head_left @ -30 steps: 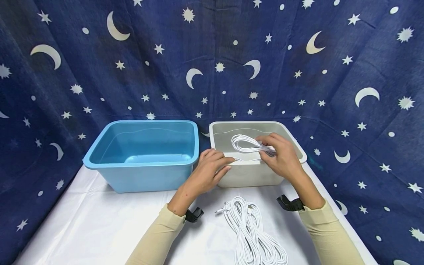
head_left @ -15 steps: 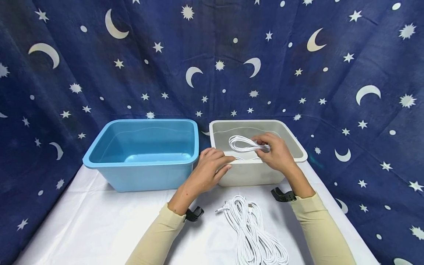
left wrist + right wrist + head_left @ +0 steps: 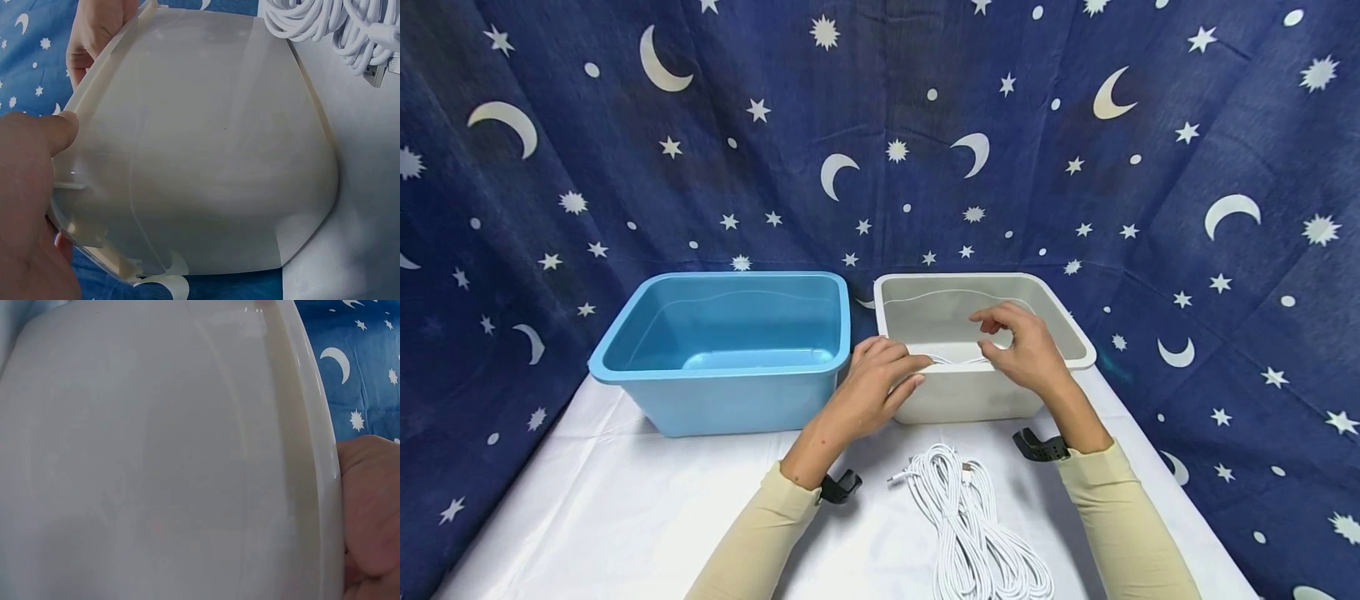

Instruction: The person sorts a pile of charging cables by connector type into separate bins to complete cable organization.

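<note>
The grey bin (image 3: 970, 396) stands on the right of the table. My left hand (image 3: 876, 387) holds its near left rim, thumb against the outer wall, as the left wrist view also shows. Over the bin's opening, my right hand (image 3: 1018, 346) has its thumb and index finger spread apart with nothing between them. A bit of white cable (image 3: 942, 359) shows just inside the near rim; most of the bin's floor is hidden behind the front wall. Coiled white cables (image 3: 955, 517) lie on the table in front of the bin, several loops bundled together.
A light blue bin (image 3: 722, 400) stands to the left, right beside the grey one. A white cloth (image 3: 625, 508) covers the table. Behind hangs a dark blue curtain (image 3: 895, 83) with moons and stars.
The coiled white cable held by my right hand has been let go and has dropped out of sight into the grey bin. My right hand first moved slightly left; my left hand stayed put.
</note>
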`<action>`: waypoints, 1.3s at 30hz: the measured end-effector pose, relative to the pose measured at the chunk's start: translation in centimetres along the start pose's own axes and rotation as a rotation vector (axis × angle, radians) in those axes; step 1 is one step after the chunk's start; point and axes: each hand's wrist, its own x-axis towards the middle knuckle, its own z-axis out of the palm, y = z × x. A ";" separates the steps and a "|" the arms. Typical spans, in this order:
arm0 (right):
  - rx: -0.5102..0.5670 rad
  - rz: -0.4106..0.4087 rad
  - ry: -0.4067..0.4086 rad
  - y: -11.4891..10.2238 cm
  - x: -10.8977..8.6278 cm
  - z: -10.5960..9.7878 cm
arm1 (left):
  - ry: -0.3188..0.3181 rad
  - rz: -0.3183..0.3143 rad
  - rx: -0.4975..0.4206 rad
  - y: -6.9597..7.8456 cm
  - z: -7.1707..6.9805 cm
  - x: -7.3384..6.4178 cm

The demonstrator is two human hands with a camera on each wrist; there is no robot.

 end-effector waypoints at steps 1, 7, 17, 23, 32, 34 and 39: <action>-0.004 0.003 0.003 0.0 0.0 0.0 | -0.001 0.000 0.000 0.0 0.0 0.0; -0.014 0.001 0.026 0.0 -0.3 0.0 | -0.004 -0.001 0.000 0.0 -0.1 0.1; 0.122 -0.042 0.104 0.0 -1.8 -0.5 | -0.001 0.008 0.000 0.0 0.1 0.1; 0.218 -0.061 0.140 -0.3 -2.8 -0.9 | 0.005 0.011 -0.005 0.0 0.2 0.1; 0.351 -0.043 0.165 -0.9 -4.7 -1.5 | 0.000 0.012 -0.002 0.0 0.1 0.1; 0.355 -0.035 0.160 -1.1 -5.2 -1.6 | 0.003 0.013 -0.003 0.0 0.1 0.1; 0.278 -0.036 0.159 -1.3 -6.2 -1.9 | 0.008 0.012 -0.013 -0.1 0.1 0.1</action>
